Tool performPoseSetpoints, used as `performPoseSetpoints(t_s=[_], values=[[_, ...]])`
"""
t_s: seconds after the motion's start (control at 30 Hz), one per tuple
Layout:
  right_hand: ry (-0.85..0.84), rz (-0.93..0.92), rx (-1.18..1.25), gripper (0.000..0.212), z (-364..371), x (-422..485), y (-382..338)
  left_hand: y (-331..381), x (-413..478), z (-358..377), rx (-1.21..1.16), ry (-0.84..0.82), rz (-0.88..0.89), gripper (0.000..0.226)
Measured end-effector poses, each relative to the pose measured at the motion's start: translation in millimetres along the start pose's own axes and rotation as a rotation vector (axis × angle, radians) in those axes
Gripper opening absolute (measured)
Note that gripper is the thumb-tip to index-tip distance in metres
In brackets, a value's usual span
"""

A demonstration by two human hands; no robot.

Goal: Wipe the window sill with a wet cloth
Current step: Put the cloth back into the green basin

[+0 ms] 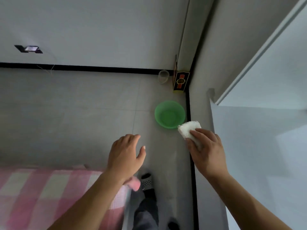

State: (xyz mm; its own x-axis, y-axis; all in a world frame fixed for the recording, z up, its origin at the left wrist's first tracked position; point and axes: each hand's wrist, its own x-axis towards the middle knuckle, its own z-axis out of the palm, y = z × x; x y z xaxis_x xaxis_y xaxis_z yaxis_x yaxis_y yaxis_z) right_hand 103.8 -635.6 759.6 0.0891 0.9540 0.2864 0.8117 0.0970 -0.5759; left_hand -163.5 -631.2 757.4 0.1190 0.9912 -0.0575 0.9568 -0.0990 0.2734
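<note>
The right hand (pixel 207 151) holds the cloth (pixel 188 130), with its fingers curled over the near end and the thumb tucked against the lower edge, so the far half sticks out past the fingertips. The cloth is white, with a nubbly, pebbled pile, and it is bunched into a thick pad with rounded corners rather than spread flat. Whether it is wet cannot be told from here. It sits in the air just to the left of the window sill (pixel 259 138), a pale, smooth ledge running along the right side of the view, and it does not reach the sill's edge. In this view it overlaps the grey wall strip and the black skirting (pixel 188 103) below it. Just beside it on the grey tiled floor (pixel 83 105) stands a green plastic basin (pixel 159 120), its near right rim close to the cloth's far corner. The left hand (pixel 126 153) hangs over the floor holding nothing, palm down, with the fingers loosely spread and the thumb out to the side. In the far corner a dark printed carton (pixel 181 82) stands upright, with a clear plastic cup (pixel 163 76) just beside it. Pink checked bedding (pixel 41 188) fills the lower left, and a perforated slipper (pixel 147 180) shows below the left wrist.
</note>
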Motion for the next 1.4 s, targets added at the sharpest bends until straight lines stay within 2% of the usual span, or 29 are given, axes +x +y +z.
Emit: performPoseSetpoints(t_s=[0.3, 0.43, 0.6, 0.7, 1.0, 1.27, 1.4], values=[[0.046, 0.152, -0.030, 0.024, 103.1, 181.8, 25.8, -46.8, 228.1, 11.9, 0.094, -0.102, 0.126, 0.053], [0.104, 0.199, -0.017, 0.025, 143.7, 243.7, 59.5, -44.7, 326.9, 30.4, 0.107, -0.120, 0.188, 0.048], [0.099, 0.301, -0.004, 0.031, 204.8, 309.7, 108.0, -36.0, 443.7, 69.0, 0.137, -0.159, 0.264, 0.049], [0.083, 0.370, -0.025, 0.033, 244.3, 344.6, 143.1, -28.4, 511.2, 103.0, 0.158, -0.243, 0.330, 0.049], [0.149, 0.715, -0.079, 0.038, 346.6, 365.5, 207.5, -19.2, 626.9, 220.2, 0.164, -0.471, 0.613, 0.049], [0.277, 1.061, -0.135, 0.028, 491.5, 336.3, 241.1, -50.7, 696.8, 354.5, 0.275, -0.669, 0.914, 0.054], [0.330, 1.156, -0.124, 0.029, 568.0, 317.7, 263.1, -70.0, 716.4, 415.5, 0.309, -0.706, 1.030, 0.046]])
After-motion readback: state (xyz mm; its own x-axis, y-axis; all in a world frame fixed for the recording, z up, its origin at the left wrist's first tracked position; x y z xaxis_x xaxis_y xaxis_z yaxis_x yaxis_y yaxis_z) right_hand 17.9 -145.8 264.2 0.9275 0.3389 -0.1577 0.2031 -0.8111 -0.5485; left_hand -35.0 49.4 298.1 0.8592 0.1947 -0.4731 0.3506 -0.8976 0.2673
